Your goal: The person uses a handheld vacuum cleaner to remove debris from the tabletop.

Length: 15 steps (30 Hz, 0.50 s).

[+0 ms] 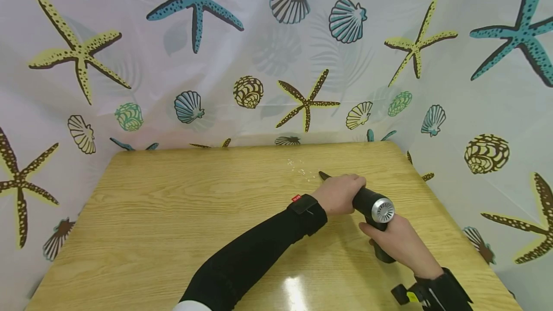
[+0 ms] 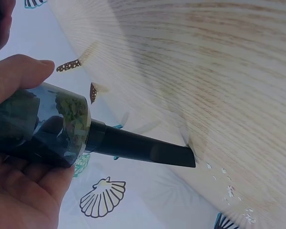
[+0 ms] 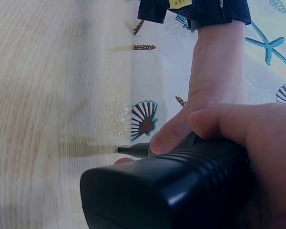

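Note:
Both hands hold a black handheld vacuum cleaner [image 1: 365, 199] over the right side of the table. My left hand [image 1: 339, 195] grips its front barrel, thumb on one side and fingers on the other in the left wrist view. Around the handle curl the fingers of my right hand [image 1: 398, 242]. A silver vented cap [image 1: 383, 210] faces back toward me. The narrow black nozzle [image 2: 143, 147] points at the far part of the table, its slanted tip close to the wood. Just beyond that tip lie scattered small white bits [image 2: 230, 192].
The wooden table [image 1: 173, 205] has pale wood grain. A white curtain [image 1: 259, 61] printed with starfish and shells hangs along its back and both sides. The far table edge runs a short way behind the white bits.

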Each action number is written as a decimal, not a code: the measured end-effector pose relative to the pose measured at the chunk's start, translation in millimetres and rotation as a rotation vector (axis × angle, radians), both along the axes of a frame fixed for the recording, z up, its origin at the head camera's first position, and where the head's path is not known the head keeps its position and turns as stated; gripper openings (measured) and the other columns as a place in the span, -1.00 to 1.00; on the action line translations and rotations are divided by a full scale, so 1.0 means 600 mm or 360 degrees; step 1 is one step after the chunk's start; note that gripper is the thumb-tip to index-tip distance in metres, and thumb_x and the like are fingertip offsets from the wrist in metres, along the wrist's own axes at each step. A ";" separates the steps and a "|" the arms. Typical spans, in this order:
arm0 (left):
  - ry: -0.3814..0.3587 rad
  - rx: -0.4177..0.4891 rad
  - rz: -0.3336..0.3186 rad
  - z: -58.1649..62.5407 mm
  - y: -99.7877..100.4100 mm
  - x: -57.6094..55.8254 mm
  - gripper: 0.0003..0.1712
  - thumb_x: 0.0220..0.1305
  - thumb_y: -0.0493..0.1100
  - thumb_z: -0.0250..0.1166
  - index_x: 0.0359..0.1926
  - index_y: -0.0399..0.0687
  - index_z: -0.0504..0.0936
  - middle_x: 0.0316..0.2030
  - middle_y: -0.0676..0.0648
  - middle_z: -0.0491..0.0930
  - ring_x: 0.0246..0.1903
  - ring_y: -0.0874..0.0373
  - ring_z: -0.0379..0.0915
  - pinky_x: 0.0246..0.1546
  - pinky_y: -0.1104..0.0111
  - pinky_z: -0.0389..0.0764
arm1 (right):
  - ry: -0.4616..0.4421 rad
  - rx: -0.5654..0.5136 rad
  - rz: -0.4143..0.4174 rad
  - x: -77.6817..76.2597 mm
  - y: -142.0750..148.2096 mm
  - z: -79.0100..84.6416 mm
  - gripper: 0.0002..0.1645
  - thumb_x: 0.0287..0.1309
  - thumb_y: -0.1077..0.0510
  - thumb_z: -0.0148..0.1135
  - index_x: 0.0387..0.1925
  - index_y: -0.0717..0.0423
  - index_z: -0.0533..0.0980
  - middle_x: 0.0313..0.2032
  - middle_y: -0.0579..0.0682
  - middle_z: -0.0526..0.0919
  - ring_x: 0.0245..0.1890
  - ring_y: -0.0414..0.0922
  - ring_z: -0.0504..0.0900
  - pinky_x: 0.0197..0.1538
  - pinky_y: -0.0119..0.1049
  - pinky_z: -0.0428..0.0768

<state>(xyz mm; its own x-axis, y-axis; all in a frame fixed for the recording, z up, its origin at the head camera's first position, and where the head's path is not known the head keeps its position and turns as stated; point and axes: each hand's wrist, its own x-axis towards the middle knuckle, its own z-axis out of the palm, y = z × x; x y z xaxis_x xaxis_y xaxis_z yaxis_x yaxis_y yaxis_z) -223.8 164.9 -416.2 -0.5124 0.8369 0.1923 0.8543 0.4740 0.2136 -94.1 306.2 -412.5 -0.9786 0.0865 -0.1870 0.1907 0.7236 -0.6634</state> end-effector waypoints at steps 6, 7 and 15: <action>0.0002 -0.0019 0.0021 0.000 -0.001 -0.001 -0.47 -0.03 -0.12 0.46 -0.01 0.05 0.46 -0.15 0.08 0.50 -0.27 0.32 0.38 -0.24 0.44 0.53 | -0.0015 -0.0011 -0.0003 -0.002 -0.001 -0.001 -0.15 0.11 -0.21 0.25 0.19 0.34 0.29 -0.34 0.16 0.63 -0.47 -0.13 0.59 -0.29 -0.11 0.56; 0.0006 -0.0020 0.0025 0.000 -0.002 0.000 -0.47 -0.03 -0.12 0.46 -0.02 0.05 0.46 -0.15 0.08 0.50 -0.27 0.31 0.38 -0.24 0.44 0.53 | -0.0015 -0.0016 -0.0002 -0.002 -0.001 -0.001 -0.17 0.11 -0.20 0.26 0.18 0.33 0.30 -0.33 0.16 0.63 -0.46 -0.12 0.60 -0.28 -0.10 0.56; 0.0067 -0.0043 0.0060 -0.001 -0.007 0.010 -0.46 -0.06 -0.10 0.47 -0.04 0.04 0.44 -0.19 0.09 0.50 -0.29 0.29 0.39 -0.28 0.42 0.54 | 0.0016 -0.0045 0.0018 0.002 0.001 -0.005 -0.22 0.11 -0.19 0.28 0.15 0.28 0.36 -0.27 0.15 0.64 -0.44 -0.09 0.63 -0.22 -0.04 0.57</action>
